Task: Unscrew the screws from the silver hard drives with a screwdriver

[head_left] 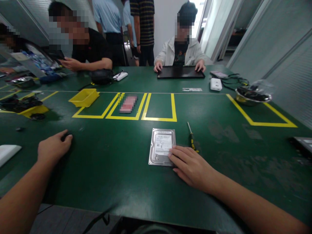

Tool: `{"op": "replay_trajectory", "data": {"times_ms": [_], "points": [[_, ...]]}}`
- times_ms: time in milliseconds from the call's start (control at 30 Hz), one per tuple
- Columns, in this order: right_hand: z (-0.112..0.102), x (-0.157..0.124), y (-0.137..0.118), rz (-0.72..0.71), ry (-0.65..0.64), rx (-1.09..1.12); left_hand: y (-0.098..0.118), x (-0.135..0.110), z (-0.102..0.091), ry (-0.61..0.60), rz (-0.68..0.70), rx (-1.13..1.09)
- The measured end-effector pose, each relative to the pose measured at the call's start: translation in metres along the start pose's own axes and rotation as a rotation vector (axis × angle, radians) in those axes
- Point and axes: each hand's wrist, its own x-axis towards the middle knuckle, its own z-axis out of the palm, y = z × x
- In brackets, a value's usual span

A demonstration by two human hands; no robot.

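A silver hard drive (162,144) with a white label lies flat on the green table in front of me. My right hand (191,164) rests over its right edge, fingers stretched out on the top face and thumb by the near corner. Just beyond that hand is a screwdriver (191,139) with a black and yellow handle, its shaft pointing away. Off to the left, my left hand (55,146) lies on the table with nothing visible in it, index finger and thumb apart; its other fingers are partly hidden.
Yellow tape marks rectangles on the table (109,185). A yellow bin (84,97) stands back left, a metal bowl (253,97) back right. Left are a filled yellow tray (34,109) and a white object (8,152). Opposite, a person holds a black panel (180,72).
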Motion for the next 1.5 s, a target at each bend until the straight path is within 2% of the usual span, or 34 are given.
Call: {"op": "replay_trajectory", "data": {"times_ms": [100, 267, 533, 800, 967, 1133, 1300, 1367, 1500], "points": [[-0.001, 0.0, 0.0, -0.002, 0.007, 0.001, 0.006, -0.003, -0.005, -0.093, -0.002, 0.135], [-0.002, 0.0, 0.0, 0.003, -0.003, 0.004, 0.014, -0.009, -0.015, -0.086, 0.076, 0.171], [-0.001, 0.0, 0.0, 0.011, -0.016, 0.005, 0.015, -0.01, -0.02, -0.108, 0.077, 0.152], [-0.001, 0.0, 0.001, 0.008, -0.021, 0.008, 0.026, -0.018, -0.026, -0.076, 0.044, 0.122], [-0.001, 0.0, 0.001, 0.007, -0.017, 0.003, 0.028, -0.02, -0.028, -0.127, 0.068, 0.192], [-0.002, -0.001, 0.0, 0.013, -0.018, 0.003, 0.039, -0.027, -0.032, 0.049, 0.249, 0.331], [-0.002, -0.001, 0.0, 0.012, -0.018, 0.005, 0.06, -0.034, -0.033, 0.201, 0.265, 0.327], [-0.003, -0.001, 0.0, 0.011, -0.015, 0.008, 0.075, -0.038, -0.036, 0.302, 0.293, 0.296], [-0.003, 0.0, 0.0, 0.022, -0.027, 0.017, 0.119, -0.056, -0.052, 0.348, 0.552, 0.132]]}}
